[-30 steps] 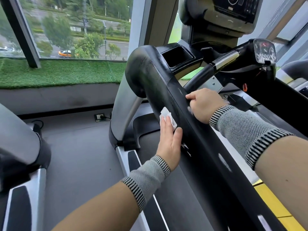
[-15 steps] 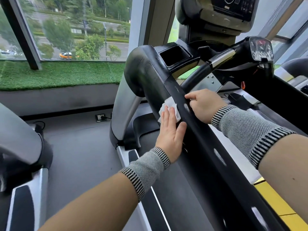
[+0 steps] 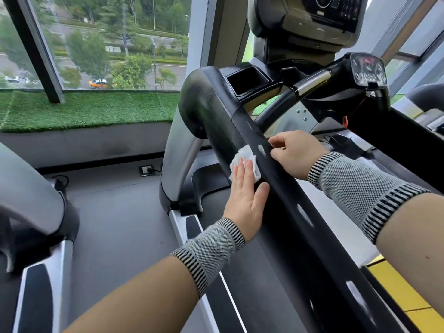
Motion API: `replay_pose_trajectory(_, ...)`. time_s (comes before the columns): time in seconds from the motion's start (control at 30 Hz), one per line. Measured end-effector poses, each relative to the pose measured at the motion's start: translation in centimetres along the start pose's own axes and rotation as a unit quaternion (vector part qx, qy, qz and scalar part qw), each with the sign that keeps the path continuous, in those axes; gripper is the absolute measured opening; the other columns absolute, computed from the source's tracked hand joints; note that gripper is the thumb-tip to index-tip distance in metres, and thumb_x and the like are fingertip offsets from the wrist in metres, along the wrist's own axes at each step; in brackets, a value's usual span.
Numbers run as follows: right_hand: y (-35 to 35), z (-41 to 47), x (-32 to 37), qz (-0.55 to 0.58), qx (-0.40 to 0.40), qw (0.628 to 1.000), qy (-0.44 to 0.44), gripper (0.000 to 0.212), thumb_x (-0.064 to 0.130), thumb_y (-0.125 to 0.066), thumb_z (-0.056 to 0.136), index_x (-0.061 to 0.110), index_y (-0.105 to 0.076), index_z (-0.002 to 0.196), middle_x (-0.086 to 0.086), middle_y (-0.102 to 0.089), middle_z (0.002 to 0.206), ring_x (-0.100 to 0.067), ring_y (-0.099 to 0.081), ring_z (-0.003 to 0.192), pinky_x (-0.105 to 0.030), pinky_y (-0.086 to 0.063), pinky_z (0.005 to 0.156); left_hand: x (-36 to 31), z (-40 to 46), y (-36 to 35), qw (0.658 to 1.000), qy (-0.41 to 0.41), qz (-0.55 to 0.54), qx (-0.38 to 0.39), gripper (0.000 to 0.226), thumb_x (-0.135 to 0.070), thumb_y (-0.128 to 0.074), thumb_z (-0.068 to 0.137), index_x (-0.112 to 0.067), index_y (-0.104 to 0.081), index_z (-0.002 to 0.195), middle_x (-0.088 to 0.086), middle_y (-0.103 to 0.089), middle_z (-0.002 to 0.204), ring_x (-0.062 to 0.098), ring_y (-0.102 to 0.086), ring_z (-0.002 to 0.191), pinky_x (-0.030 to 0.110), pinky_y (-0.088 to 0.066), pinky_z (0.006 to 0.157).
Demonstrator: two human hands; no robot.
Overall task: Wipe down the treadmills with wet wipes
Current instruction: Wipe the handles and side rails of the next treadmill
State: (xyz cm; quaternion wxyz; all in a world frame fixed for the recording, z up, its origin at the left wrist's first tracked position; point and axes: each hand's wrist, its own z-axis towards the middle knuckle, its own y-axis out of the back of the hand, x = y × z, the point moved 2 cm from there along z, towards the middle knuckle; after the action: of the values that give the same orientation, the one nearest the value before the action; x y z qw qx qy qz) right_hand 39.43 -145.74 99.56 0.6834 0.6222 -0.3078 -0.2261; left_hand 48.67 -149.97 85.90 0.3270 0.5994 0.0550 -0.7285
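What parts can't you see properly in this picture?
Head view:
- Most of the wet wipe: under the left hand.
- Right hand fingertips: curled over the far side of the black handrail.
- Console screen: cut off by the top edge.
- Neighbouring treadmill: blurred, cut by the left edge.

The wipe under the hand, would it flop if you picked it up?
Probably floppy: the wipe looks thin and crumpled under the left hand. Likely light, since flat fingers alone pin it against the sloping rail. It may slide easily there.
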Motion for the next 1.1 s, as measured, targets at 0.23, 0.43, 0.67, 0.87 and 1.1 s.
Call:
replay_pose_trajectory(0.23,-0.1,-0.7,0.3,-0.033,0.013,0.999,0.003,0.041,0.028,-0.057,0.09,0.013,-0.058,0.128,-0.006,-0.06,0.129,-0.024,-0.052,0.121,-0.033,-0.038,0.105,0.3,3.4,1.6,0.999,0.048,-0.019,-0.01,0.064,-0.039,-0.025,0.101,-0.009,-0.001,0.152,0.006,0.011,0.16,0.01,0.016,0.145,0.026,0.009,0.118)
replay_pose_trajectory(0.43,0.0,-1.0,0.0,-0.036,0.023,0.999,0.002,0.039,0.018,-0.049,0.093,0.014,-0.057,0.131,-0.003,-0.057,0.134,-0.022,-0.05,0.125,-0.029,-0.036,0.106,-0.1,-1.5,-0.8,1.0,0.016,-0.006,0.006,0.079,-0.057,-0.022,0.089,-0.017,0.004,0.152,-0.004,0.018,0.158,0.004,0.022,0.143,0.017,0.012,0.114)
replay_pose_trajectory(0.67,0.0,-0.9,0.7,-0.072,0.013,0.997,0.01,0.035,0.027,-0.052,0.091,0.012,-0.064,0.12,-0.006,-0.063,0.122,-0.026,-0.055,0.114,-0.03,-0.041,0.096,0.2,2.1,0.6,0.998,0.036,-0.049,-0.031,0.082,-0.059,-0.02,0.087,-0.012,-0.009,0.153,0.002,-0.001,0.161,-0.002,0.011,0.14,0.017,0.008,0.114)
replay_pose_trajectory(0.87,-0.1,-1.1,0.9,-0.1,0.02,0.994,0.025,0.043,0.039,-0.059,0.085,0.009,-0.065,0.116,-0.007,-0.066,0.112,-0.026,-0.059,0.107,-0.029,-0.046,0.089,0.9,-0.6,-0.9,0.99,0.065,-0.122,-0.038,0.07,-0.044,-0.023,0.094,-0.012,0.0,0.152,-0.003,0.008,0.16,0.006,0.014,0.145,0.024,0.007,0.118)
replay_pose_trajectory(1.1,-0.3,-1.2,1.2,-0.139,0.03,0.989,0.034,0.041,0.038,-0.057,0.088,0.006,-0.064,0.113,-0.011,-0.065,0.111,-0.029,-0.059,0.103,-0.031,-0.047,0.085,1.6,2.6,1.4,0.974,0.176,-0.132,-0.048,0.055,-0.036,-0.016,0.105,-0.004,-0.025,0.15,0.012,-0.021,0.158,0.023,-0.018,0.146,0.032,-0.016,0.117)
